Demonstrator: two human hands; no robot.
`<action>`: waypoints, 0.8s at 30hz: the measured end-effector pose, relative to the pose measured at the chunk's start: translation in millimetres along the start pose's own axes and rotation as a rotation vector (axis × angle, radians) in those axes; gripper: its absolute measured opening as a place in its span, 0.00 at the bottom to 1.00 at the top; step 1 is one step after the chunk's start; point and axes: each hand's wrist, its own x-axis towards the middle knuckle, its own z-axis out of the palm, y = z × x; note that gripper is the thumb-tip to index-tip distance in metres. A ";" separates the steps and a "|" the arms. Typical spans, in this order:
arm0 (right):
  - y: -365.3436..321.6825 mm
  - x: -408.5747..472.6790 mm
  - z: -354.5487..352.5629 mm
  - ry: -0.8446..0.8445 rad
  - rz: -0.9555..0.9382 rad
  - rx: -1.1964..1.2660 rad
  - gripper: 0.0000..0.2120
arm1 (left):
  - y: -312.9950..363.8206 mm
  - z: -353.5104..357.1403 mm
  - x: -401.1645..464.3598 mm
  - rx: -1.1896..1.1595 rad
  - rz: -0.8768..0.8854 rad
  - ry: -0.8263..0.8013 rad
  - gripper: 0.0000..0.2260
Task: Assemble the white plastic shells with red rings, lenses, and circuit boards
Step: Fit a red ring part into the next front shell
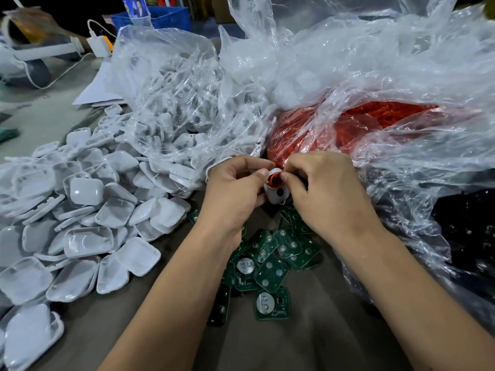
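Head camera, looking down at the bench [308, 344]. Both hands meet right in the middle of the frame. The left hand [235, 194] has its fingers curled around a small white shell [277, 196], thumb up near the top of it. The right hand [324, 188] is pinching a red ring [273, 180] at the top of that same shell, so both grips are closed on the one piece, held just above the bench.

Left side of the frame is a huge spill of white shells [80, 223], loads of them piled on each other. Above that, upper middle, a clear plastic bag [171, 97] with more white parts inside. Right behind the hands there's a clear bag of red rings [348, 129], stuffed full. Below the hands, lower middle, a scatter of green circuit boards [270, 263] lying flat and overlapping. Upper left has a white charger [99, 45] with a cable, and a blue crate [166, 18] behind it.
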 end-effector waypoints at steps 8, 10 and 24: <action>0.9 -0.2 0.0 0.012 0.017 0.012 0.06 | 0.3 -3.2 -2.0 0.009 0.018 -0.039 0.08; 1.5 -0.5 -1.6 0.020 0.070 0.085 0.04 | 0.5 -3.4 -0.9 -0.006 0.010 -0.044 0.08; 10.0 3.2 -10.2 -0.144 0.274 0.727 0.02 | 13.6 -8.1 -3.4 -0.178 0.047 -0.191 0.14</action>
